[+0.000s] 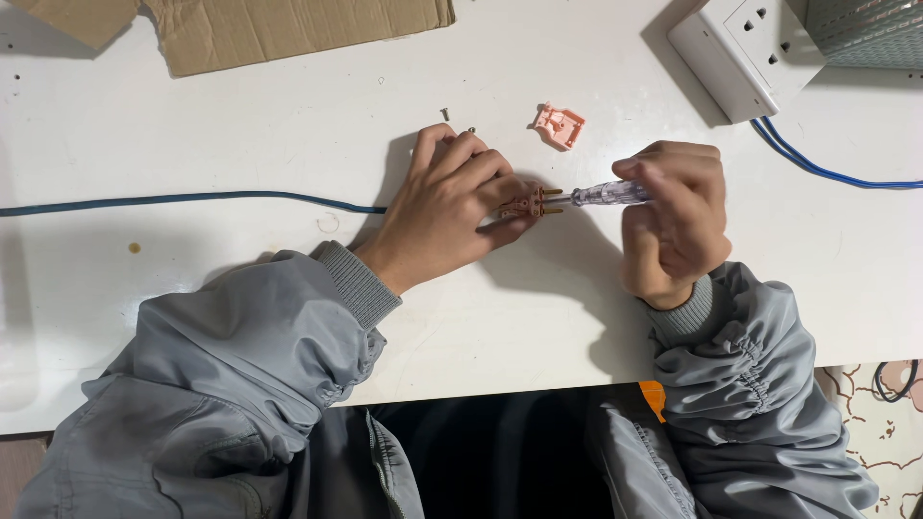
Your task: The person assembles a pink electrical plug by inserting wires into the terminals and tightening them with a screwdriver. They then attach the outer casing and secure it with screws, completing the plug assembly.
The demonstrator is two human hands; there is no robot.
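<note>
So the left hand (452, 207) is lying flat-ish on the white desk (240, 259), around the middle, fingers clamped down on a small pinkish plug (527, 204) with two brass prongs sticking out to the right. A blue cord (192, 199) runs from under that hand straight out toward the desk's left edge. The right hand (673, 221) is clenched around a clear-handled screwdriver (608, 194), held level, with its tip right at the plug's prong end; can't tell if it's actually seated in a screw or just touching. Just behind the plug, toward the far edge, there's a loose pink cover piece (558, 125), and a tiny screw (445, 113) sits near the left hand's fingertips on the far side. A white socket box (735, 53) sits at the far right corner with blue wires (827, 171) curling off it toward the right edge, and something grey and metallic is behind it, cut off by the frame. A torn bit of cardboard (288, 29) lies along the far edge on the left. Both arms are in grey jacket sleeves (279, 327) coming over the near edge.
</note>
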